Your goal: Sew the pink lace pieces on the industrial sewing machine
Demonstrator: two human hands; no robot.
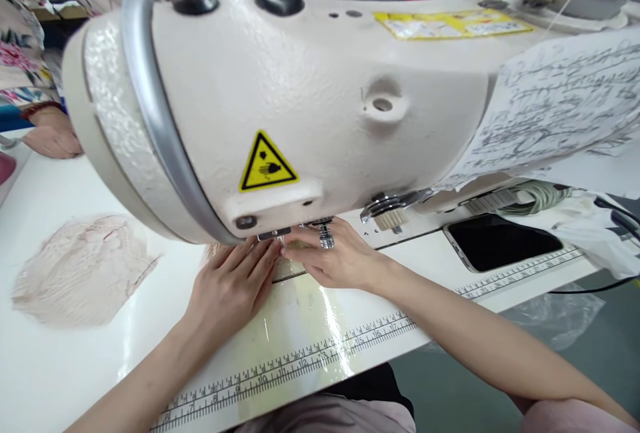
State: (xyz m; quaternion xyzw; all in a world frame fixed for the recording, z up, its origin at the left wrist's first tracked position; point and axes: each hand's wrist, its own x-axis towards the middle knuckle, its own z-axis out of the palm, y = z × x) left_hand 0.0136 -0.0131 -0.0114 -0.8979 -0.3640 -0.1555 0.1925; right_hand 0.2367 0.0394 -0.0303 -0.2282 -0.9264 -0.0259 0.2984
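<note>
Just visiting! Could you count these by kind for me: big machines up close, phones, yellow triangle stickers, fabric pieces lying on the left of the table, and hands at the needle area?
Sewing machine: 1
Smartphone: 1
Triangular warning sticker: 1
Sheer pinkish fabric piece: 1
Hands, left hand and right hand: 2
Total: 6

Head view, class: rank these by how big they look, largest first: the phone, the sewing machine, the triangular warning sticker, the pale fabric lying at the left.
1. Sewing machine
2. Pale fabric
3. Phone
4. Warning sticker
</note>
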